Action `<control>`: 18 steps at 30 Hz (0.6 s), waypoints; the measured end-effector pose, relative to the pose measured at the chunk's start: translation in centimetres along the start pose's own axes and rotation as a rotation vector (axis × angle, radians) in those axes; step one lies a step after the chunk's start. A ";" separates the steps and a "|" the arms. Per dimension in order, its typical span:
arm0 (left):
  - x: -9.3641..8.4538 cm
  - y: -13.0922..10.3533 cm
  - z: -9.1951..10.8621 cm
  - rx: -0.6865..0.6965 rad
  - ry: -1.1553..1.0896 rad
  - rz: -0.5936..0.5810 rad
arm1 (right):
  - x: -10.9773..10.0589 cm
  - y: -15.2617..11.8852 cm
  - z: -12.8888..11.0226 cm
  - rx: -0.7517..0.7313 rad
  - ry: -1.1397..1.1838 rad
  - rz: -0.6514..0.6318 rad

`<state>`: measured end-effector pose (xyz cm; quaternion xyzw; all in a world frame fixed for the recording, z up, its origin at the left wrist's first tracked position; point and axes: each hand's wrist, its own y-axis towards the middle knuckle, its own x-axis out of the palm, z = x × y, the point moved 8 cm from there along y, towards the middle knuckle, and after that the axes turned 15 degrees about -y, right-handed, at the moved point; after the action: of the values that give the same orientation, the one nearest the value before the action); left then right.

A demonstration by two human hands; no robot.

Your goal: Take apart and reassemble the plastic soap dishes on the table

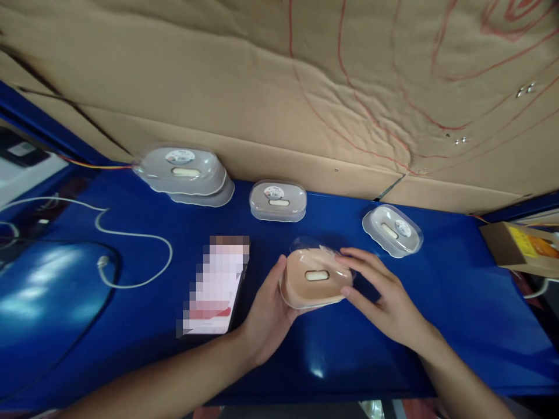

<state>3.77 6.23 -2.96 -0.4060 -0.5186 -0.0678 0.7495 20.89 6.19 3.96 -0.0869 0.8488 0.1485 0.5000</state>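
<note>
Left hand [267,321] and right hand [393,308]: both bare, slim fingers [371,267]. Left forearm [174,372] and right forearm [456,372] also bare to the view's edge, slender, tapering handward. Anything worn higher is out of view.

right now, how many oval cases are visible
5: stack of two back left, grey case back centre, another back right, peach case in left hand; stack may hide more.

The tabletop [471,331] is smooth and glossy, throwing back bright patches of light. The cardboard sheet [196,75] is matt, with creases and wrinkles. The beige container [301,285] looks like smooth plastic, and its lid [325,254] is clear, shiny plastic. The grey containers [278,212] have glossy clear covers [296,191] bearing paper-like labels [273,192]. The cable [135,234] looks smooth and plastic-coated; the small box [498,244] is dull cardboard.
</note>
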 end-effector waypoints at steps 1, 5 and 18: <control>0.0 0.0 0.0 0.003 0.010 -0.004 | 0.1 0.0 -0.2 -0.027 -0.004 0.000; 0.1 0.1 -0.1 0.008 0.040 -0.023 | 0.9 0.1 -0.3 -0.101 0.053 -0.065; 1.2 0.1 -0.4 -0.074 0.056 -0.184 | -0.2 -0.1 -1.0 -0.271 0.258 -0.276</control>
<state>4.63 6.45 -2.12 -0.3819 -0.5298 -0.1667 0.7387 20.18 5.78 4.55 -0.2868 0.8580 0.1790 0.3867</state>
